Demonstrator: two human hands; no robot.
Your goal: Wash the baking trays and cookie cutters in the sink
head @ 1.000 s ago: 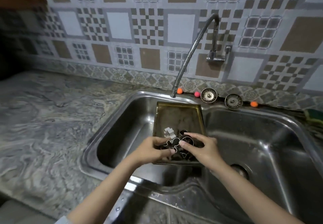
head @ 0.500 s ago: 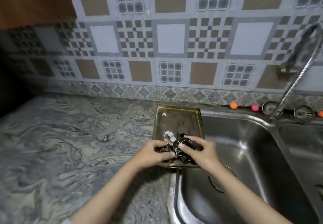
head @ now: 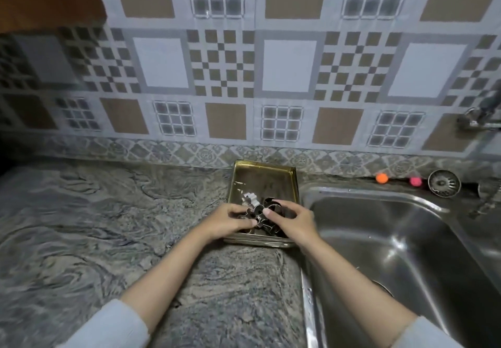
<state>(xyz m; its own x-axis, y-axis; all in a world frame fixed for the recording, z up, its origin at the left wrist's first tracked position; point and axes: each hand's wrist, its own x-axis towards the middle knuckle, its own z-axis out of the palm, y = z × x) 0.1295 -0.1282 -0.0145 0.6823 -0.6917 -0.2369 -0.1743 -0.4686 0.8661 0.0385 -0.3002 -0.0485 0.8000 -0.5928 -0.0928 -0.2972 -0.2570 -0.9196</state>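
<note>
A brass-coloured baking tray (head: pixel 264 176) sits over the marbled counter, just left of the sink (head: pixel 379 239). A second rim shows under its near edge, as if trays are stacked. Several metal cookie cutters (head: pixel 250 199) lie in its near half. My left hand (head: pixel 227 221) grips the near left corner and my right hand (head: pixel 294 221) the near right corner. Both thumbs press on the cutters. I cannot tell whether the tray rests on the counter or hovers just above it.
The grey marbled counter (head: pixel 108 225) stretches left and toward me. Behind the sink lie an orange ball (head: pixel 381 178), a pink ball (head: pixel 415 181) and a metal strainer (head: pixel 444 183). The tap (head: pixel 479 119) is at the far right, on the tiled wall.
Both hands carried the tray with its cutters leftward, out of the sink basin and over the counter. The view turned left with them. The grip is unchanged.
</note>
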